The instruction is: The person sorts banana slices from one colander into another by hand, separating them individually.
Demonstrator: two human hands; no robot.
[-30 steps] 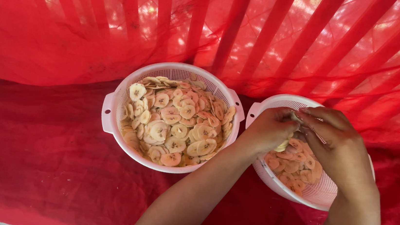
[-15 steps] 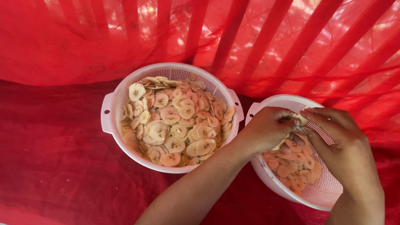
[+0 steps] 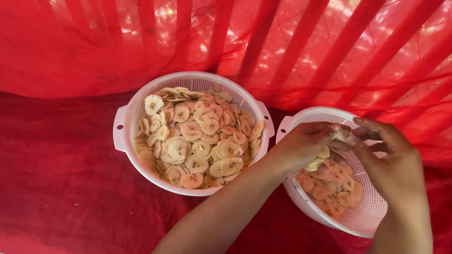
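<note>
Two hands meet over the right-hand colander (image 3: pixel 356 216), at about four o'clock in the view. The left hand (image 3: pixel 302 146) is closed around a small stack of banana slices (image 3: pixel 318 162), and the right hand (image 3: pixel 390 163) pinches at a pale piece (image 3: pixel 341 132) between them; whether that piece is peeled fruit or another slice is hard to tell. The slices look thin, light, moist and easily broken, so they are likely best taken by the edges with fingertips. Loose slices (image 3: pixel 331 188) lie below in this colander. At ten o'clock from it stands a fuller white colander (image 3: pixel 126 120), heaped with slices (image 3: pixel 196 135). Both sit on red cloth (image 3: pixel 38 183), with red netting (image 3: pixel 293 21) behind.
</note>
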